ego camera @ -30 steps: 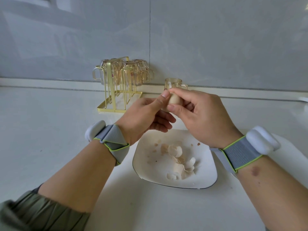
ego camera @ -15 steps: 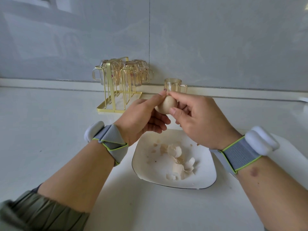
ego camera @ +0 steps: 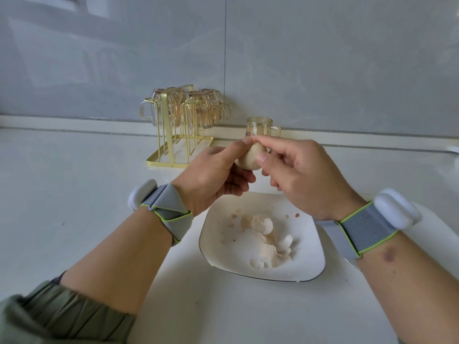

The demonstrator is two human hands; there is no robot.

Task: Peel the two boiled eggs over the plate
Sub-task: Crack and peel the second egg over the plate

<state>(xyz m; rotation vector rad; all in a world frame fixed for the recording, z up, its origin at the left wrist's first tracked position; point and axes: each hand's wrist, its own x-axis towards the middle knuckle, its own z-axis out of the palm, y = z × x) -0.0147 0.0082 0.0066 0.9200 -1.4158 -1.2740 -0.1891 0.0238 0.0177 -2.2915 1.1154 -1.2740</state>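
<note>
Above the far edge of the glossy white squarish plate [ego camera: 216, 247] strewn with jagged shell pieces [ego camera: 269, 242], the left hand [ego camera: 211, 175] cradles the smooth oval egg [ego camera: 249, 158] while the right hand [ego camera: 303, 175] pinches its top.

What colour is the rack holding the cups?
Gold. The wire rack shows best in the head view, standing by the wall behind the hands.
</note>
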